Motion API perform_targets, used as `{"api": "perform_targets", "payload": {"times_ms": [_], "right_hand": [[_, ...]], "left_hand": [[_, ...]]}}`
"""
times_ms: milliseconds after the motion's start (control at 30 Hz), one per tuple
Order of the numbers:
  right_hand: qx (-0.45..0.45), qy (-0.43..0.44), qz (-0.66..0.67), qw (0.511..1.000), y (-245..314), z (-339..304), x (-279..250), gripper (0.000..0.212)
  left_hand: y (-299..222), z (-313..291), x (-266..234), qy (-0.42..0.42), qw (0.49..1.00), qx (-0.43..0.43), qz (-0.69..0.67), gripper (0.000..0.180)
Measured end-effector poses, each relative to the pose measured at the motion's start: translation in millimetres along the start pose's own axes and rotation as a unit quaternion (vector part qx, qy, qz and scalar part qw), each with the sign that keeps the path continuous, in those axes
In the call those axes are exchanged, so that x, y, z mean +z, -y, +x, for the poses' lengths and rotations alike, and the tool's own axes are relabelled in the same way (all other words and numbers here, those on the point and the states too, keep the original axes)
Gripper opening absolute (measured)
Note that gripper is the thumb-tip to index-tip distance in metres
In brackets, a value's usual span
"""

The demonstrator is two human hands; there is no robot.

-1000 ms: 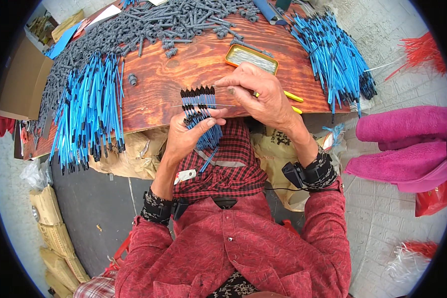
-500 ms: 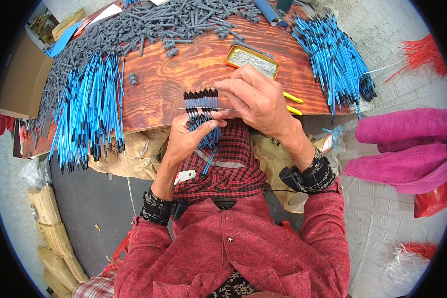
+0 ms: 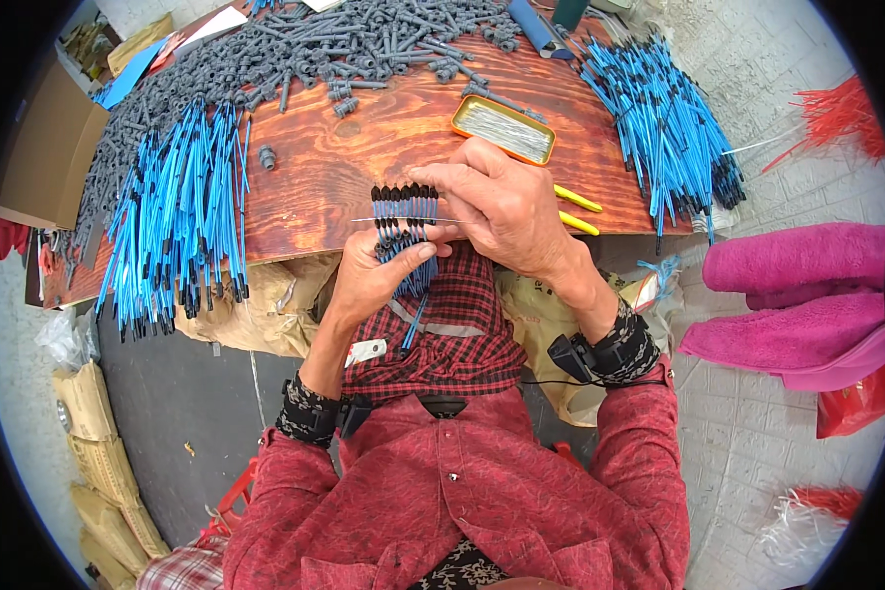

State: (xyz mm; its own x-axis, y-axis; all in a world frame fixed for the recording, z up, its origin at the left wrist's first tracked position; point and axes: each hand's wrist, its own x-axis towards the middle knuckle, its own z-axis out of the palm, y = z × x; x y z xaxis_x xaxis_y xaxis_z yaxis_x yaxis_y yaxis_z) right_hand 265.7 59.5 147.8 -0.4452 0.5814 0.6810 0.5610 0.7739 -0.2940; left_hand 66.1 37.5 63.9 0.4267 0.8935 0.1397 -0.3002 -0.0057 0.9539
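Note:
My left hand [image 3: 369, 277] is closed around a bundle of thin blue tubes [image 3: 413, 285], whose black tips [image 3: 403, 194] stand up in a row above the fingers. A thin straight metal wire [image 3: 366, 218] runs crosswise along the row just below the tips. My right hand [image 3: 506, 208] is closed at the row's right side, its index fingertip at the black tips. The wire's right end disappears at this hand's curled fingers, so I cannot see what they pinch. The bundle's lower ends hang over my checked apron [image 3: 462, 339].
On the wooden table [image 3: 315, 206] lie grey plastic plugs [image 3: 364, 44], a yellow tin of wires [image 3: 506, 128] and yellow-handled pliers [image 3: 578, 208]. Blue tube bundles hang over the edge at left [image 3: 182, 206] and right [image 3: 664, 128]. Pink towels [image 3: 796, 295] are at the right.
My right index finger has moved slightly left across the tops of the black tips. The right hand covers more of the wire's right end. The left hand keeps its hold on the bundle.

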Motion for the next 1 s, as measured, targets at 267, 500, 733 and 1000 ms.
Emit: {"api": "perform_targets", "payload": {"times_ms": [267,500,733,1000], "right_hand": [[0.018,0.007,0.092,0.996,-10.5,-0.7,2.2,0.024],[0.027,-0.005,0.068,0.997,-2.5,-1.4,6.8,0.022],[0.018,-0.012,0.078,0.997,-5.3,0.0,9.5,0.022],[-0.043,0.009,0.01,0.999,-3.2,4.9,4.8,0.031]], "left_hand": [[0.1,1.4,-1.8,0.014,1.0,0.0,0.008,0.023],[-4.1,-0.3,-2.1,0.006,1.0,-0.008,-0.001,0.024],[-7.7,1.6,-1.4,0.01,1.0,-0.011,-0.004,0.024],[-11.1,0.7,-3.8,0.022,0.998,-0.031,0.057,0.023]]}}
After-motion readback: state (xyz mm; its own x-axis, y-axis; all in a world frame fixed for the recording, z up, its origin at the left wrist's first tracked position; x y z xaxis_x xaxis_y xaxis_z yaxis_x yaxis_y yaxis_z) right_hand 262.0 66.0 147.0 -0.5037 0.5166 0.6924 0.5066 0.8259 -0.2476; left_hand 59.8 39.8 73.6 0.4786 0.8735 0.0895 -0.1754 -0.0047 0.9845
